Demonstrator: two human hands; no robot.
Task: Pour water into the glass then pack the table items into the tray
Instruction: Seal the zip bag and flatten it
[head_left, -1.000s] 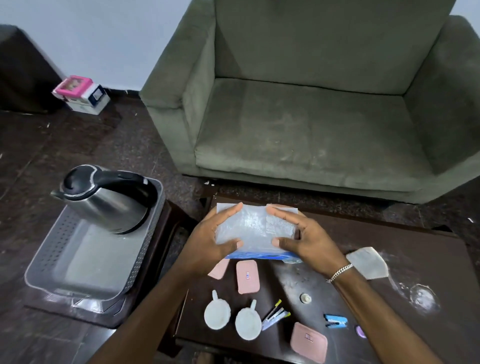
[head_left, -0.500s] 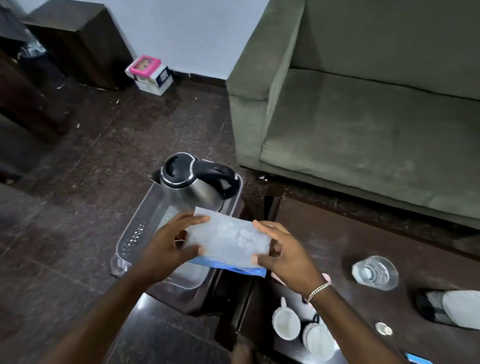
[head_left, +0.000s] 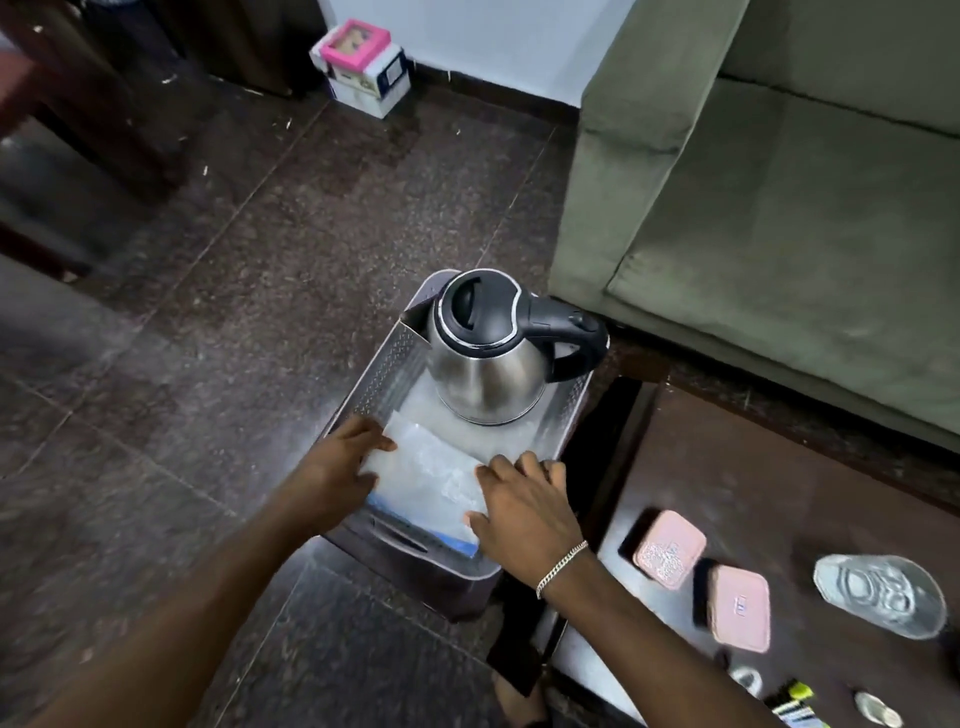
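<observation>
A grey perforated tray (head_left: 376, 364) stands on a low stool left of the dark table (head_left: 810, 499). A steel kettle with a black lid and handle (head_left: 488, 353) stands upright in the tray's far half. A clear plastic packet with a blue edge (head_left: 428, 480) lies in the near half of the tray. My left hand (head_left: 340, 462) grips the packet's left end and my right hand (head_left: 524, 506) its right end. On the table are two pink cases (head_left: 670, 556) and a glass (head_left: 878, 595).
A green sofa (head_left: 779, 208) stands behind the table and close to the tray's right side. A pink and white box (head_left: 361, 65) sits on the floor by the wall. Dark furniture is at the far left. Small items lie at the table's near edge.
Both hands carried the packet from above the table leftward and down into the tray's near half. The view swung left with them.
</observation>
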